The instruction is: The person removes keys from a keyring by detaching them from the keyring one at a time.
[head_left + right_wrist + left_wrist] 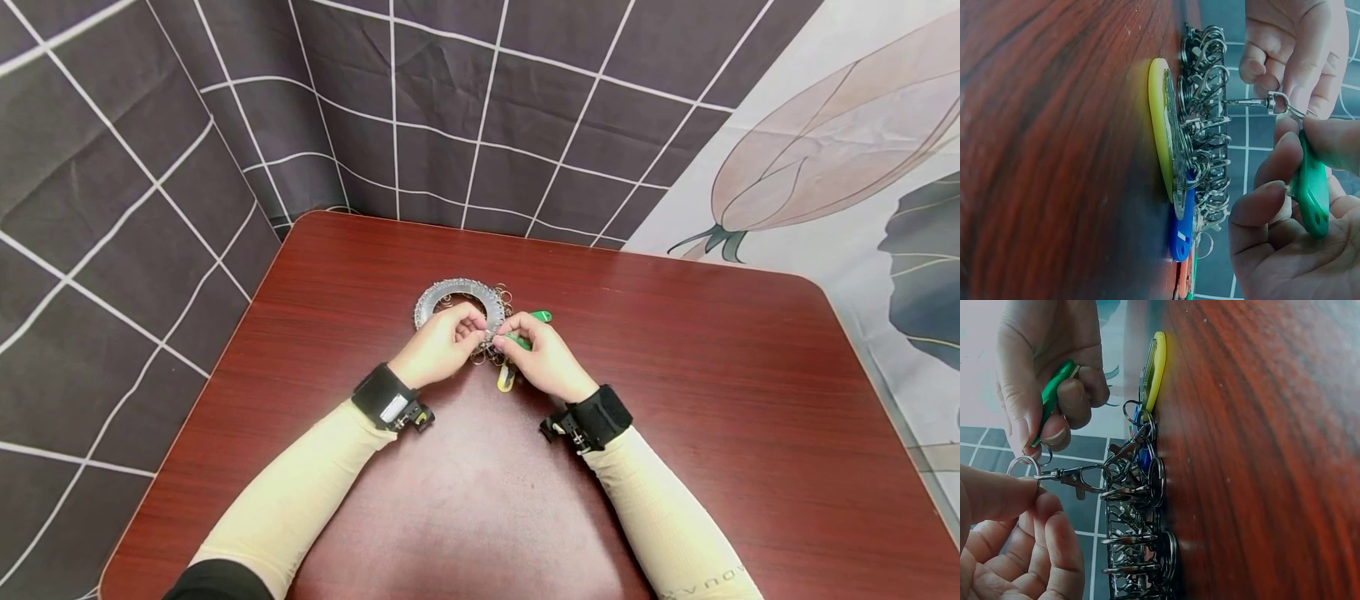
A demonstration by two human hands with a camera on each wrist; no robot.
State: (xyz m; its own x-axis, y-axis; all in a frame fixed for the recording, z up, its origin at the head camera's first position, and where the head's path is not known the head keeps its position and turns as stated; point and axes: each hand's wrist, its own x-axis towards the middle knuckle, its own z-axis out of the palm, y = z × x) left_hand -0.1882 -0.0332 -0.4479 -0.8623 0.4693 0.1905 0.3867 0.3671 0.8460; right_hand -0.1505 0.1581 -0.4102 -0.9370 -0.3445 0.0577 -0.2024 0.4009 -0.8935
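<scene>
On the table lies a round, clear plastic ring (429,302) hung with several metal swivel clasps. My left hand (438,348) pinches a small split ring (1024,460) between thumb and finger. A swivel clasp (1075,477) joins that split ring to the others. Facing it, my right hand (551,362) holds a green key tag (1314,190) by its narrow end, with the fingertips close to the split ring. The small ring at the tag's end shows in the left wrist view; whether it is threaded onto the split ring I cannot tell.
A yellow key tag (1160,119) and a blue one (1182,234) hang from the clasps, resting near the tabletop. Another green tag (542,316) lies beyond my right fingers. Dark gridded cloth (442,100) stands behind the reddish wooden table (675,333).
</scene>
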